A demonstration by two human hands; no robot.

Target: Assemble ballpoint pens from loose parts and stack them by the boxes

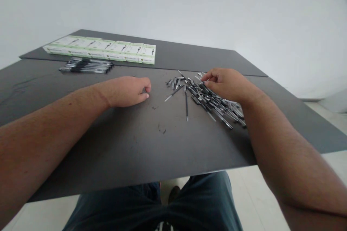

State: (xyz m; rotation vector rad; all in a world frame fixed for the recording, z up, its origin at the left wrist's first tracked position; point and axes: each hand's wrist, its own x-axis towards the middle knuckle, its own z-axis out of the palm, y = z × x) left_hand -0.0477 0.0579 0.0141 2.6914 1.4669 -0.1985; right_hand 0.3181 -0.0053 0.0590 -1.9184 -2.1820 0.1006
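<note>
My left hand point(131, 92) rests above the table at left of centre, loosely curled. A gap shows between thumb and index finger, and I see nothing in it; the other fingers are hidden. At the upper end of a loose pile of pens and pen parts point(214, 103) is my right hand point(226, 82). Its thumb and fingers are drawn together at the pile; what they pinch is too small to make out. Left of the pile lie small clear and black pieces, probably pen caps point(175, 82), and a single dark, thin pen refill point(187, 106).
A row of white and green boxes point(108, 48) stands at the back left of the grey table point(130, 144). In front of them lies a stack of clear and black pens point(86, 65). Small dark scraps point(162, 129) lie mid-table. Behind is a white wall.
</note>
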